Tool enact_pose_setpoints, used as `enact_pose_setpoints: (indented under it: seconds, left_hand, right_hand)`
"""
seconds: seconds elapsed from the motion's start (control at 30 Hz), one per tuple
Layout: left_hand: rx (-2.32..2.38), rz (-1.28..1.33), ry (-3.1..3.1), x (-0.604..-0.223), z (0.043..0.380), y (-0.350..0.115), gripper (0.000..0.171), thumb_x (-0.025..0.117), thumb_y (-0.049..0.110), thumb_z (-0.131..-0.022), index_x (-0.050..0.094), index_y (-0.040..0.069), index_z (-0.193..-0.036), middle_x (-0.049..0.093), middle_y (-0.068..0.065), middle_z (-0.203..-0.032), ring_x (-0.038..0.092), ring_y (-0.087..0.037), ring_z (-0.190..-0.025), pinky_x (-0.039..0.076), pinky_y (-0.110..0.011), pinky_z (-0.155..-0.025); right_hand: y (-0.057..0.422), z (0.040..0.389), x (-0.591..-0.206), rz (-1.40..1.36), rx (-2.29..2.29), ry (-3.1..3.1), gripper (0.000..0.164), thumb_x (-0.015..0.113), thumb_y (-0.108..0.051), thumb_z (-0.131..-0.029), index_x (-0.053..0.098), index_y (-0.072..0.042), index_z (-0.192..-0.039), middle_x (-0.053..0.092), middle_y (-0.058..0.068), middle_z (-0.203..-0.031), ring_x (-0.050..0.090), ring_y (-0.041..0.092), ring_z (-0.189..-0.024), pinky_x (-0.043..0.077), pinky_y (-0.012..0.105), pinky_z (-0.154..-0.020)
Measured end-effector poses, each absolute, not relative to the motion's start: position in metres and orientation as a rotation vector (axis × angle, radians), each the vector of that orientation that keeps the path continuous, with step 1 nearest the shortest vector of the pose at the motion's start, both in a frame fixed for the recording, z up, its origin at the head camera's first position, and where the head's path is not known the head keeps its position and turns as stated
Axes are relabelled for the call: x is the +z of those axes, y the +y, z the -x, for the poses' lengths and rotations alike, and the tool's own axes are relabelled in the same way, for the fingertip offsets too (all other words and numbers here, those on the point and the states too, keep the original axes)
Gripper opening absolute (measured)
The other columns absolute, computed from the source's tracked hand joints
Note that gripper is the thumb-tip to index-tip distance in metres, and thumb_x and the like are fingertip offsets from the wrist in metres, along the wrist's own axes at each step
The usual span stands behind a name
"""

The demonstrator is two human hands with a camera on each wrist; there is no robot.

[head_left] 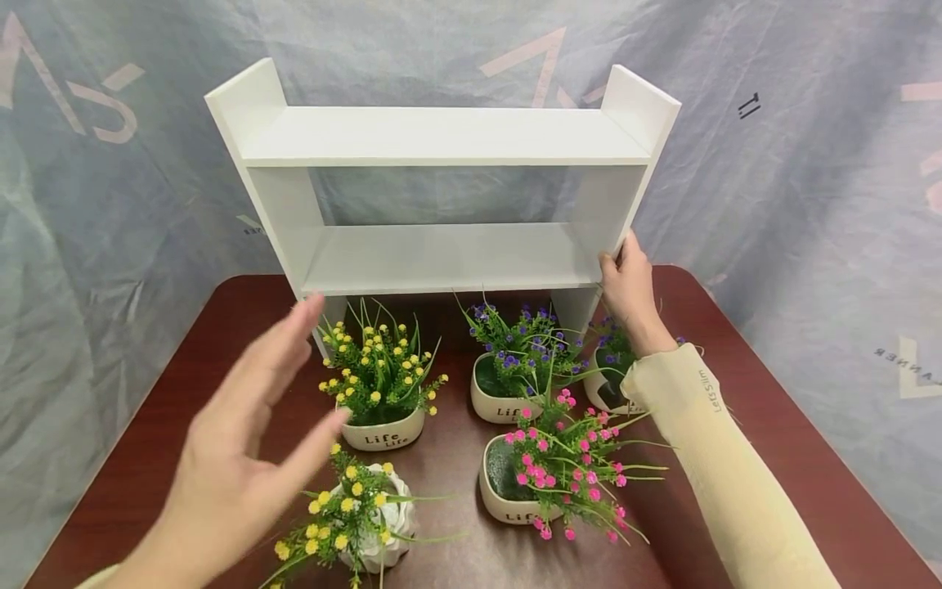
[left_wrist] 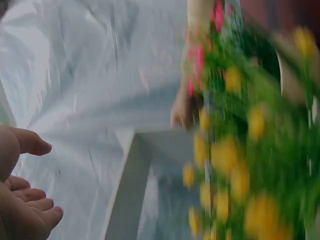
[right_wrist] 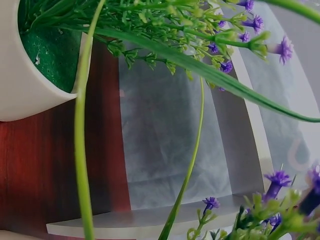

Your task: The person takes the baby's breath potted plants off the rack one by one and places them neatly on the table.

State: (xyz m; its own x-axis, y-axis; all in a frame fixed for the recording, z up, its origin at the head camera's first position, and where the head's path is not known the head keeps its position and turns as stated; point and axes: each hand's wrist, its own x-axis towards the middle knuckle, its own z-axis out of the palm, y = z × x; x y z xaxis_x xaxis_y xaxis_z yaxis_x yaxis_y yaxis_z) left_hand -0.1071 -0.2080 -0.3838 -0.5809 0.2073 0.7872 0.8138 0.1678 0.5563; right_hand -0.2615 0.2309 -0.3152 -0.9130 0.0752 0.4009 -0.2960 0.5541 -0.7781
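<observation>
A white two-tier shelf [head_left: 441, 135] stands upright at the back of the table. On its right side panel, my right hand [head_left: 633, 286] grips the edge at about the height of the lower board, thumb in front. My left hand [head_left: 235, 450] is held up on the left with fingers extended and nothing in it. Near it are a yellow-flowered plant in a "Life" pot [head_left: 383, 432] and another in a white ribbed pot [head_left: 393, 519]. A purple-flowered plant [right_wrist: 165, 40] is close up in the right wrist view; blurred yellow flowers [left_wrist: 225, 155] fill much of the left wrist view.
Another purple-flowered plant [head_left: 515, 352] stands before the shelf's right half, with a pink-flowered plant [head_left: 570, 470] nearer the front. A further potted purple plant [head_left: 611, 380] is partly hidden by the right forearm. Grey printed cloth [head_left: 809, 164] hangs behind the dark red table [head_left: 169, 401].
</observation>
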Motion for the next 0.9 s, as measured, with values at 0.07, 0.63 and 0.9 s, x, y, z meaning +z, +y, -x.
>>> enact_pose_setpoints:
  seconds: [0.07, 0.63, 0.9]
  left_hand:
    - [-1.321, 0.854, -1.938, -0.363, 0.108, -0.211, 0.097, 0.088, -0.003, -0.059, 0.040, -0.009, -0.142, 0.040, -0.024, -0.149, 0.040, -0.037, -0.139, 0.038, -0.040, -0.114]
    - [-0.618, 0.312, -2.314, -0.322, 0.123, -0.217, 0.062, 0.068, 0.004, -0.084, 0.049, 0.011, -0.143, 0.058, -0.018, -0.135, 0.056, -0.038, -0.121, 0.046, -0.051, -0.094]
    - [-0.594, 0.219, -2.474, -0.334, 0.150, -0.243, 0.054, 0.059, 0.015, -0.093, 0.045, 0.004, -0.144, 0.051, -0.024, -0.140, 0.049, -0.046, -0.124, 0.041, -0.064, -0.093]
  right_hand:
    - [0.232, 0.262, -0.315, -0.179, 1.321, -2.406, 0.040, 0.040, -0.008, -0.101, 0.040, 0.001, -0.140, 0.052, 0.028, -0.137, 0.053, 0.042, -0.125, 0.046, 0.056, -0.102]
    - [0.252, 0.260, -0.302, -0.241, 1.374, -2.536, 0.053, 0.052, -0.010, -0.099, 0.035, -0.005, -0.149, 0.043, 0.022, -0.148, 0.044, 0.036, -0.136, 0.040, 0.049, -0.110]
    - [0.275, 0.255, -0.299, -0.342, 1.394, -2.675, 0.059, 0.049, -0.025, -0.102, 0.024, -0.012, -0.155, 0.033, 0.019, -0.155, 0.034, 0.036, -0.142, 0.033, 0.053, -0.113]
